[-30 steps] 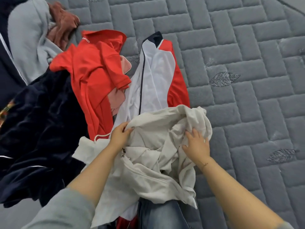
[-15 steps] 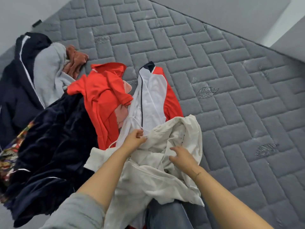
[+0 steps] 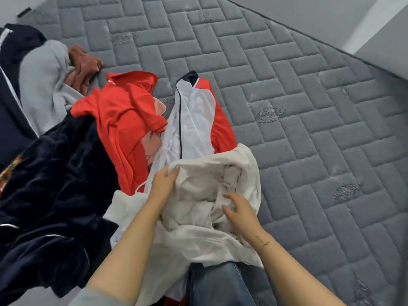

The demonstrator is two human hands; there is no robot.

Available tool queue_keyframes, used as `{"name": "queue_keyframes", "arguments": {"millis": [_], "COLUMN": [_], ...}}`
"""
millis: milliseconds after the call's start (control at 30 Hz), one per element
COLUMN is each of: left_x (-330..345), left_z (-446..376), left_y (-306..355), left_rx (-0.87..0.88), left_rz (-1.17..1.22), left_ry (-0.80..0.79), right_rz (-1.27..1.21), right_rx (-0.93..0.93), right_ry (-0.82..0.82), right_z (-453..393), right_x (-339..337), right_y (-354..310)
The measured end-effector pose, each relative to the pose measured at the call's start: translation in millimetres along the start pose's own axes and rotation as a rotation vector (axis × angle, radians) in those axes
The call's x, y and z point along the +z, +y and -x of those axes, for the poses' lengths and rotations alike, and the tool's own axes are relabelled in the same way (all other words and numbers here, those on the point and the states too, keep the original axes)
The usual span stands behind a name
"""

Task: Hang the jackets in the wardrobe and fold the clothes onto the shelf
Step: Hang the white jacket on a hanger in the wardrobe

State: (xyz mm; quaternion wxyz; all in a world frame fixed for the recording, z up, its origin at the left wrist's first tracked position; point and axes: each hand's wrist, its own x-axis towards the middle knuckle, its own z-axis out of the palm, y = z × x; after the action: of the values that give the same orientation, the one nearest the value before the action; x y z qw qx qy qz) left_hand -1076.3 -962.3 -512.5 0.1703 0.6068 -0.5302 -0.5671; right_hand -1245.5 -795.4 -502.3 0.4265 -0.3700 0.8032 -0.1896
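Observation:
A crumpled cream-white jacket (image 3: pixel 198 235) lies on top of the clothes pile at the near edge of the grey quilted mattress (image 3: pixel 298 107). My left hand (image 3: pixel 163 182) grips a fold of its upper edge. My right hand (image 3: pixel 239 209) rests on the bunched cloth at its middle with fingers spread and lightly curled. Beyond it lie a white, red and navy zip jacket (image 3: pixel 196 115) and a red polo shirt (image 3: pixel 123 120). A dark navy plush garment (image 3: pixel 55 184) spreads out at the left.
At the far left lie a light grey garment (image 3: pixel 42 85), a rust-brown piece (image 3: pixel 84 65) and a navy jacket with a white stripe (image 3: pixel 8 89). Blue jeans (image 3: pixel 216 283) show under the white jacket. The mattress's right half holds no clothes; a wall and corner (image 3: pixel 364 29) stand beyond it.
The camera has tilted up, showing more of the mattress. My right hand moved from the jacket's right side inward to its middle. My left hand shifted slightly right along the upper fold.

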Motion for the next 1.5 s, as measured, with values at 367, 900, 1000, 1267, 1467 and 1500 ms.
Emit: {"name": "queue_keyframes", "arguments": {"millis": [367, 900, 1000, 1267, 1467, 1500], "left_x": [-138.3, -410.0, -450.8, -497.2, -470.0, -465.4], "left_z": [182.0, 399.1, 423.1, 548.1, 643.0, 655.8], "left_y": [73.6, 94.8, 69.6, -24.3, -59.3, -63.1], "left_rx": [0.031, 0.424, 0.385, 0.266, 0.086, 0.093], "left_rz": [0.597, 0.510, 0.514, 0.403, 0.317, 0.405], "left_ry": [-0.138, 0.083, 0.282, 0.390, 0.518, 0.656], "right_rz": [-0.211, -0.330, -0.371, -0.486, -0.331, -0.297], "right_rx": [-0.314, -0.653, -0.678, -0.708, -0.888, -0.926], "right_ry": [0.074, -0.113, -0.349, -0.820, -1.021, -1.005], "right_z": [88.6, 277.9, 304.8, 381.3, 445.5, 452.5], "right_x": [27.9, 76.7, 66.6, 146.9, 191.2, 196.5], "right_y": [-103.1, -301.5, -352.9, -443.1, -468.5, -468.4]}}
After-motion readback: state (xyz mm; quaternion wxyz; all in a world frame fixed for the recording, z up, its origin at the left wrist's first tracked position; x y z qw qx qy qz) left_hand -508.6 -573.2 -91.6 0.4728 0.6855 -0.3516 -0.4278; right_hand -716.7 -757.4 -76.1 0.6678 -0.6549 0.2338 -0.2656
